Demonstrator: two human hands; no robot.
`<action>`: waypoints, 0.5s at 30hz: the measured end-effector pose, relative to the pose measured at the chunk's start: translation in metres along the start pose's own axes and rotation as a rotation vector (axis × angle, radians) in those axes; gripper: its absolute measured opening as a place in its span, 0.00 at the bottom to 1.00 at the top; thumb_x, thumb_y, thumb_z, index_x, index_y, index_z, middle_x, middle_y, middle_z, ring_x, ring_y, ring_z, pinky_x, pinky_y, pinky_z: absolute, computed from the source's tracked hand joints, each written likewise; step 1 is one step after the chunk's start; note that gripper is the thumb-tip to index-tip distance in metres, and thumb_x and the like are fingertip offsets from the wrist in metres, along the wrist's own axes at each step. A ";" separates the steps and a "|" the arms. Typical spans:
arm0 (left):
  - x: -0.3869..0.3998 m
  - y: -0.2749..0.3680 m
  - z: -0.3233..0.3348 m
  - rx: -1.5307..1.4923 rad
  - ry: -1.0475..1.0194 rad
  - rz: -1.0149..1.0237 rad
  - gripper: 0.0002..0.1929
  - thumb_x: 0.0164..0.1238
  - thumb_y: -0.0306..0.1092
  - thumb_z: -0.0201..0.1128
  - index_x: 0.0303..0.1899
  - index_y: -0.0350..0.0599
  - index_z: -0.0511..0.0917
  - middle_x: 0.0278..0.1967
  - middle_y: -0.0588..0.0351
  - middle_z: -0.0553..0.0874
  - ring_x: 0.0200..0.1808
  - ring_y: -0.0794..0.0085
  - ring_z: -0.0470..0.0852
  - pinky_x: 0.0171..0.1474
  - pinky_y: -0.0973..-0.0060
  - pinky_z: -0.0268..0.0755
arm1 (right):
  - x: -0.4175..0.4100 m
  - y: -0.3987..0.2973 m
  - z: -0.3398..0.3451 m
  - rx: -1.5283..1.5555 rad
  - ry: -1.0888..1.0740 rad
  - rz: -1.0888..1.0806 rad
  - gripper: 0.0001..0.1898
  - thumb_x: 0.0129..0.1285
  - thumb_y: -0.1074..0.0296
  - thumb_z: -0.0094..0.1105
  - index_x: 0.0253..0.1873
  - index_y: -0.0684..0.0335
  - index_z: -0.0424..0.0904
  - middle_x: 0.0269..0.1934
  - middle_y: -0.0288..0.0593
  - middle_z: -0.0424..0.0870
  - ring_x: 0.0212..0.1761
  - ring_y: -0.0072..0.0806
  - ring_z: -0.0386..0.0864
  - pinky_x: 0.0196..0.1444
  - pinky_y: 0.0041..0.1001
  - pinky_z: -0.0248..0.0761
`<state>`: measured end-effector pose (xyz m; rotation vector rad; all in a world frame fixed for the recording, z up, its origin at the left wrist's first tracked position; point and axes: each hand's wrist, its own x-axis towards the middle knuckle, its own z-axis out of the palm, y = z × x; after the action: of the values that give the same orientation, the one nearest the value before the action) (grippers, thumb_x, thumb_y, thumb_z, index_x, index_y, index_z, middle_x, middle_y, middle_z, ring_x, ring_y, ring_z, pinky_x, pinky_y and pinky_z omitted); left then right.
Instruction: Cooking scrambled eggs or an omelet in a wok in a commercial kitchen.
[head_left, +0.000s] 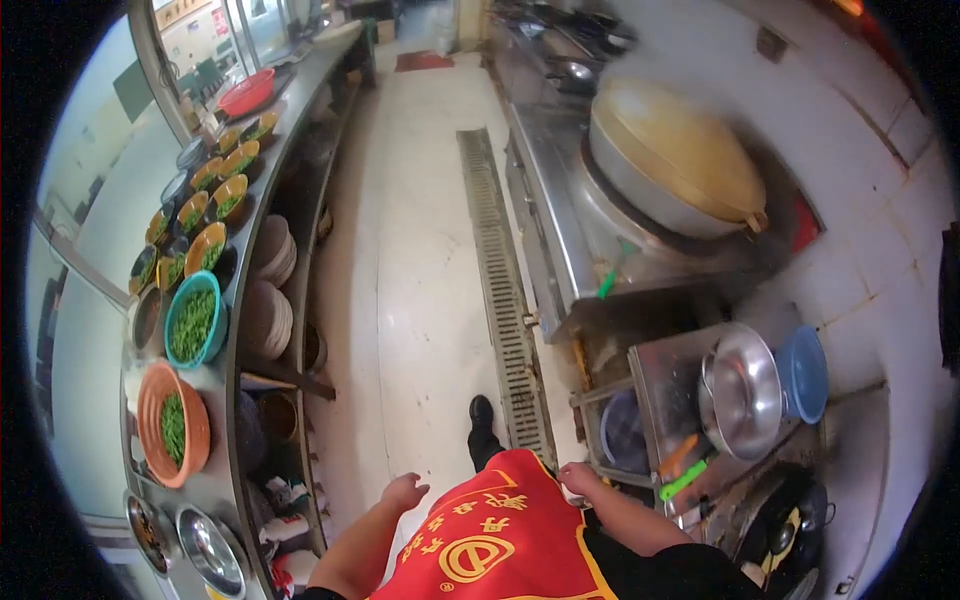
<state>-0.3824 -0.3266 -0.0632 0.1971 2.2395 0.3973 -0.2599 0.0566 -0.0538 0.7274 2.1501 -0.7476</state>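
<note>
My left hand hangs in the air left of my red apron, its fingers loosely curled and nothing seen in them. On the apron's other side, my right hand is lowered near a metal rack; its fingers are curled, and whether they hold anything is unclear. To the right, a knife with a green handle and an orange handle lie beside a steel basin. On the left counter stand an orange basin and a turquoise basin, both with chopped greens.
Bowls with greens line the left steel counter, above stacked bowls on a shelf. A large lidded pot steams on the right stove. A floor drain grate runs along the aisle. A wok sits lower right.
</note>
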 end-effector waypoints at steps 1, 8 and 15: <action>0.026 -0.036 0.012 -0.001 0.015 -0.014 0.28 0.56 0.51 0.56 0.53 0.41 0.72 0.49 0.45 0.78 0.51 0.56 0.76 0.54 0.66 0.67 | 0.024 -0.007 -0.010 -0.003 -0.003 -0.020 0.19 0.52 0.54 0.57 0.45 0.60 0.80 0.43 0.49 0.80 0.45 0.42 0.78 0.49 0.33 0.69; 0.077 -0.139 -0.043 -0.076 -0.102 -0.361 0.28 0.51 0.51 0.61 0.50 0.39 0.74 0.47 0.43 0.79 0.51 0.59 0.77 0.54 0.69 0.67 | 0.219 -0.054 -0.113 -0.548 -0.067 -0.302 0.20 0.57 0.52 0.49 0.39 0.63 0.81 0.41 0.53 0.80 0.44 0.46 0.77 0.49 0.39 0.68; 0.168 -0.124 -0.128 -0.134 0.166 -0.373 0.22 0.50 0.49 0.61 0.40 0.39 0.80 0.37 0.44 0.83 0.41 0.57 0.81 0.46 0.68 0.73 | 0.262 -0.220 -0.250 -0.040 0.131 -0.295 0.16 0.53 0.56 0.52 0.39 0.61 0.80 0.35 0.52 0.81 0.39 0.45 0.79 0.43 0.38 0.71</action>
<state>-0.5890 -0.4251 -0.1497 -0.3319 2.3365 0.3678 -0.6731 0.1516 -0.0566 0.4526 2.4167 -0.8241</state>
